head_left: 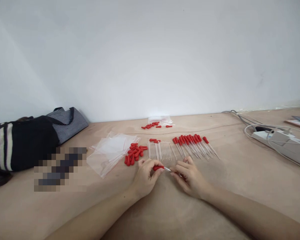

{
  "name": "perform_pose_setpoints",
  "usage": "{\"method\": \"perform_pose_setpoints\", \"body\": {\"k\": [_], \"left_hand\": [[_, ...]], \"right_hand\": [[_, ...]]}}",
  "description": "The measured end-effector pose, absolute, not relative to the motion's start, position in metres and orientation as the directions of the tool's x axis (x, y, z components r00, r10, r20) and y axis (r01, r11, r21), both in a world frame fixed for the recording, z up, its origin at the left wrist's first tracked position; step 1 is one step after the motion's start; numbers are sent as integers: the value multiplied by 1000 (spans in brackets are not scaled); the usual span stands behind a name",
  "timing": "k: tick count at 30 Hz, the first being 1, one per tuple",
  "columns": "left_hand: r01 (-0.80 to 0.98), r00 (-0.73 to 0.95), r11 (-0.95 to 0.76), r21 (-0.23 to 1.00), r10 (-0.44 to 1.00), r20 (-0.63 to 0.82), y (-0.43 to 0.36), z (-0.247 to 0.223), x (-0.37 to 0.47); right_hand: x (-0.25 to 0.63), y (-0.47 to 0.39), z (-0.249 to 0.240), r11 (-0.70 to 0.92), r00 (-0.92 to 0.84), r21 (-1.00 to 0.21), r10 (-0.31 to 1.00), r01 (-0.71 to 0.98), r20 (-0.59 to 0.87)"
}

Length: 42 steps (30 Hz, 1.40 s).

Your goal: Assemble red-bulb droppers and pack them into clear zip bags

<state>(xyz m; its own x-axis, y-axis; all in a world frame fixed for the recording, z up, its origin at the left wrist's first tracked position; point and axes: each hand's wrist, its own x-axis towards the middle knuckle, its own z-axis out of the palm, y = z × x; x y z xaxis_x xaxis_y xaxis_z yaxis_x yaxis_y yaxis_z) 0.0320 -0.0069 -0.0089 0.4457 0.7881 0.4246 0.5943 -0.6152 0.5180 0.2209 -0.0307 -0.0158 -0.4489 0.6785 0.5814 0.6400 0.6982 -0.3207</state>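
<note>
My left hand (148, 173) pinches a red rubber dropper bulb (158, 168) between thumb and fingers. A clear glass dropper tube (167, 169) runs from the bulb's open end into my right hand (188, 175), whose fingers are closed round it. How deep the tube sits in the bulb I cannot tell. Just beyond my hands lies a row of bare glass tubes (160, 150). To its right are several droppers with red bulbs on them (193, 145). A pile of loose red bulbs (133, 154) rests to the left, beside my left hand.
Clear zip bags (112, 150) lie left of the loose bulbs. Near the wall are more red bulbs (150, 125) and a bag of tubes (160, 120). A black bag (32, 141) and a striped bag (68, 125) stand at left; a white power strip (282, 141) with cables is at right.
</note>
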Motion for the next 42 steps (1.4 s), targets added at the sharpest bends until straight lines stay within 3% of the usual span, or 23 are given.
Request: {"method": "perform_pose_setpoints", "body": {"k": [6,15,32,39,42], "left_hand": [[578,419,-602,551,799,432,-6,-10,32],[580,414,-595,556,803,429,-8,-9,31],[517,440,-676,524,736,515,-10,-11,32],[548,427,-634,545,773,470,-8,-7,33],[566,427,-630,532,776,465,-6,-8,31]], "right_hand": [[220,-28,-17,737,-460,-320,640,596,616],[226,-23,-14,776,-532,-60,485,628,694],[218,-19,-11,781,-538,-190,563,595,627],[225,-15,-6,763,-553,-245,615,599,562],[230,-15,-2,744,-559,-211,629,634,541]]}}
